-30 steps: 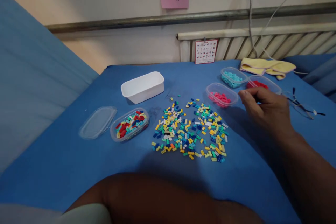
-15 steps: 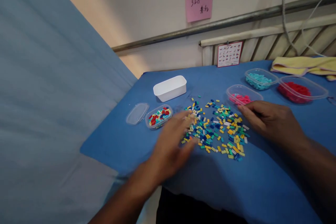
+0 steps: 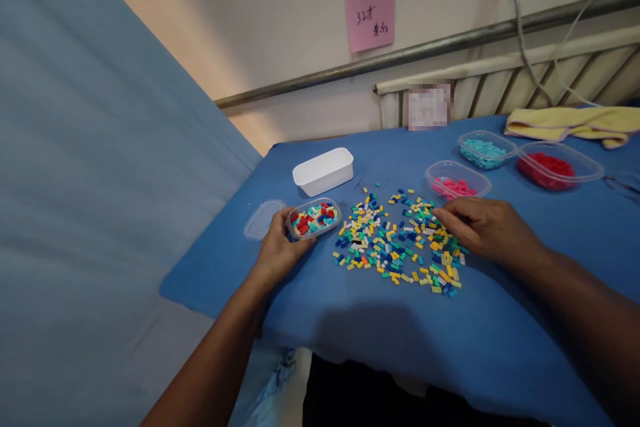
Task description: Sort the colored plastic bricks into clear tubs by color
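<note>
My left hand (image 3: pixel 280 243) grips the left end of a small clear plastic box (image 3: pixel 330 231), thumb along the near side and fingers around the far side. Inside lie mixed small toy building bricks (image 3: pixel 313 219) in red, white, yellow and light blue. Whether the box is lifted off the table I cannot tell. Loose bricks (image 3: pixel 375 237), mostly yellow, green and blue, are spread across the middle. At the right edge of this spread is my right hand (image 3: pixel 490 227), fingers curled and thumb against the index finger; anything pinched there is hidden.
A white tub (image 3: pixel 325 183) stands behind the box, and a clear lid (image 3: pixel 260 220) lies to its left. Clear boxes of pink (image 3: pixel 485 188), turquoise (image 3: pixel 513 153) and red pieces (image 3: pixel 595 173) stand at the right. A yellow cloth (image 3: pixel 565 123) lies at the back, before a radiator (image 3: pixel 490 87).
My left hand has left the loose bricks, moved left and taken hold of the box of mixed bricks. The box has shifted slightly right. My right hand stays near the spread's right edge.
</note>
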Action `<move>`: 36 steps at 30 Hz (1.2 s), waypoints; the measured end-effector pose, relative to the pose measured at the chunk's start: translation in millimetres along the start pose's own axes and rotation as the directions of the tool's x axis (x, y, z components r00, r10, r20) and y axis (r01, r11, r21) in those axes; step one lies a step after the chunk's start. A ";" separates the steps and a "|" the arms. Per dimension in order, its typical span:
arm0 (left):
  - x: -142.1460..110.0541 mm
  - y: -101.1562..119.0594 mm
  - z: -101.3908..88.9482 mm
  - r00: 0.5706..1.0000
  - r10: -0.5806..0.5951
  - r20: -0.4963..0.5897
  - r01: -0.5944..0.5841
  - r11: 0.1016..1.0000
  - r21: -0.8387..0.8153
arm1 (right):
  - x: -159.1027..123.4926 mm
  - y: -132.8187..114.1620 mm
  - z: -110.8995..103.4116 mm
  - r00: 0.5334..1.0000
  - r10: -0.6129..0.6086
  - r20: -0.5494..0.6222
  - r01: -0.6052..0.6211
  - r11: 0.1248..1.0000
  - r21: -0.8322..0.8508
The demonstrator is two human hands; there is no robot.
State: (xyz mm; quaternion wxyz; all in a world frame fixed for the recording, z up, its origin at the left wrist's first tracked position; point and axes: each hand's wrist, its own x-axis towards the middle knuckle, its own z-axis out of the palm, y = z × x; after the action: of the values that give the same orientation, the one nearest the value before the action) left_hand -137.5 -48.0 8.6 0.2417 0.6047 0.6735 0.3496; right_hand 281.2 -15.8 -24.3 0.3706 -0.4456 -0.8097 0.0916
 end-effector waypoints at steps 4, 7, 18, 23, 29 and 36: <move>3.6 28.2 11.3 0.963 0.248 0.102 -0.258 0.961 0.098 | 0.4 1.6 3.0 1.000 0.009 0.026 -0.009 1.000 0.003; 8.2 52.6 22.0 0.862 0.443 0.248 -0.495 0.841 0.217 | 0.2 3.9 6.7 0.996 0.017 0.090 -0.017 1.000 -0.001; 40.7 118.1 79.6 0.512 0.673 0.534 -0.836 0.534 0.130 | 3.9 0.9 13.7 0.972 -0.034 0.233 0.029 0.999 0.026; 48.5 137.0 80.6 0.465 0.649 0.602 -0.862 0.486 0.142 | 3.2 1.7 15.0 0.973 -0.048 0.224 0.045 0.999 0.019; 56.9 140.9 50.8 0.591 0.605 0.534 -0.757 0.644 0.110 | 3.7 0.6 15.2 0.984 -0.074 0.164 0.072 0.997 0.023; 53.0 105.4 45.2 0.922 0.286 0.260 -0.152 0.887 -0.437 | 3.9 -5.0 14.5 0.991 -0.109 0.084 0.106 0.994 0.038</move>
State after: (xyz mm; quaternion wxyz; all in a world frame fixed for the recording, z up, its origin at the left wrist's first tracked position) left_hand -43.7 14.7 65.3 0.4261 0.6620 0.4641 0.4059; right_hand 266.8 -13.0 -30.1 0.3473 -0.3909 -0.8460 0.1041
